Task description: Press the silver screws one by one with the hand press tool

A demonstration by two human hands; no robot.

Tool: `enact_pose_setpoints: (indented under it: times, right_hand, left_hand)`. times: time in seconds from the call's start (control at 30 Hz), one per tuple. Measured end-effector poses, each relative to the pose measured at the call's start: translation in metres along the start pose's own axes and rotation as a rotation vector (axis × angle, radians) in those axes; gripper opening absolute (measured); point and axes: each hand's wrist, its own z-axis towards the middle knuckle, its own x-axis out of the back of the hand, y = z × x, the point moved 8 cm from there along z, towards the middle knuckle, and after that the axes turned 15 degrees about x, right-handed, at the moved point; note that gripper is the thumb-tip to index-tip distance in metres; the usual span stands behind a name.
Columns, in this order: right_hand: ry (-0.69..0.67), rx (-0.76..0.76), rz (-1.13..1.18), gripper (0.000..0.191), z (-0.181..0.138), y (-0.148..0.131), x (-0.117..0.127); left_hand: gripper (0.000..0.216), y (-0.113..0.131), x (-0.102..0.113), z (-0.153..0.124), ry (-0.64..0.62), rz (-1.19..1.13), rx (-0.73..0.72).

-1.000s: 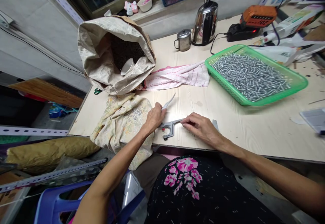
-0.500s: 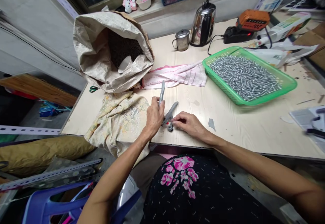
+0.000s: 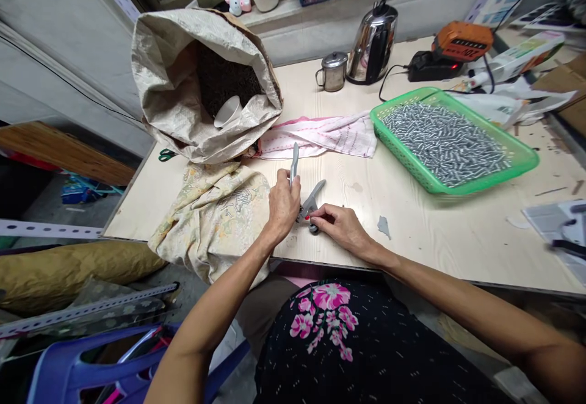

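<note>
My left hand (image 3: 284, 204) is closed around one upright handle of a grey metal plier-like hand tool (image 3: 315, 196). The second handle slants away to the right, and the tool's rounded end (image 3: 314, 229) points toward me, low over the table. Thumb and fingertips of my right hand (image 3: 341, 226) are pinched together at that end, beside a small red spot (image 3: 307, 216). Whatever the pinch holds is too small to make out. Left of my left hand, a pile of small silvery metal pins (image 3: 238, 199) lies on a crumpled floral cloth (image 3: 206, 224).
A green basket (image 3: 522, 158) full of silvery metal pins stands at right. An open woven sack (image 3: 160, 68) holds dark small pieces and a white cup (image 3: 227, 112). Behind are a pink-white towel (image 3: 348, 132), metal mug (image 3: 333, 71), kettle (image 3: 373, 41) and orange battery (image 3: 462, 41).
The whole view has shifted slightly. My right fingertips have come closer together at the tool's rounded end. My left hand keeps its grip on the handle.
</note>
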Motion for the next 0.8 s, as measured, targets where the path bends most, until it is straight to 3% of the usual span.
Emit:
enact_pose_setpoints:
  times: [0.4,0.5,0.63,0.8]
  right_hand:
    - [-0.049,0.454,-0.343,0.009,0.004,-0.027,-0.004]
    - [-0.061,0.435,-0.405,0.012,0.005,-0.023,-0.006]
    - [-0.102,0.303,-0.297,0.028,0.007,-0.010,-0.009]
    - [-0.083,0.246,-0.353,0.035,0.009,-0.017,0.006]
  left_hand:
    - [0.014,0.011,-0.002,-0.002,0.025,0.095,-0.014]
    - [0.014,0.011,-0.003,-0.003,0.021,0.076,-0.015]
    - [0.012,0.010,-0.003,-0.003,0.019,0.047,-0.017]
    - [0.010,0.011,-0.001,0.000,-0.005,-0.016,-0.016]
